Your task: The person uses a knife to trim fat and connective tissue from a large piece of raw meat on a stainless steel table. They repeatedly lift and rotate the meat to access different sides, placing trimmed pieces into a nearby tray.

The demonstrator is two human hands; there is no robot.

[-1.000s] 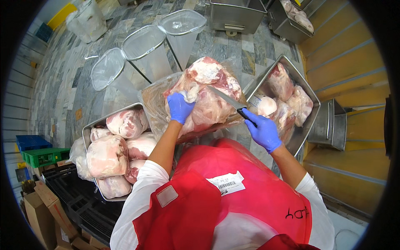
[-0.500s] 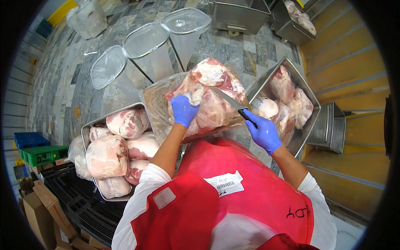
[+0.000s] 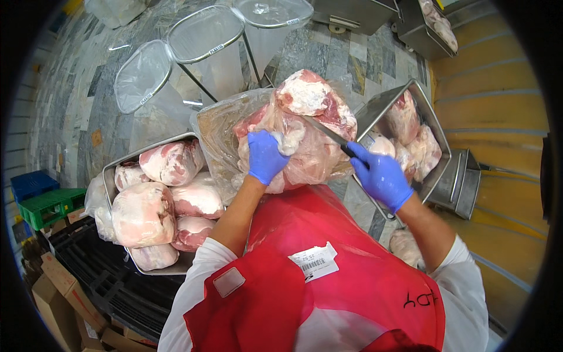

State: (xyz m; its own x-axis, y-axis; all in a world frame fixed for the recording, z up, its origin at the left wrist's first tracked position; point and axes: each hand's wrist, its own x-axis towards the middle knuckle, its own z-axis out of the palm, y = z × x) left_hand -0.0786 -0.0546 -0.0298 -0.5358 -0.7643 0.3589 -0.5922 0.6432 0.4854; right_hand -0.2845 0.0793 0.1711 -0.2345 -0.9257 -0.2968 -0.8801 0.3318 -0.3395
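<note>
A large piece of raw meat (image 3: 316,149) lies in a clear plastic bag (image 3: 220,126) inside an opened cardboard box, straight in front of me. My left hand (image 3: 267,157), in a blue-purple glove, is closed on a whitish wad (image 3: 290,138) at the meat's near left side; whether it is fat or bunched film I cannot tell. A knife (image 3: 326,130) with a black handle is in my gloved right hand (image 3: 384,177). Its blade points up and left, with the tip against the meat below a rounded, pale upper lump.
At left, a metal tub (image 3: 108,193) holds several wrapped meat pieces. Another metal tub (image 3: 437,117) with meat stands at right. Hoop-framed clear bags (image 3: 141,82) stand beyond the box. A black pallet (image 3: 111,281) and cardboard boxes (image 3: 67,293) are at lower left.
My right hand and the knife have shifted slightly right and down in the picture. My left hand keeps its grip on the whitish wad. The whole view has shifted a little.
</note>
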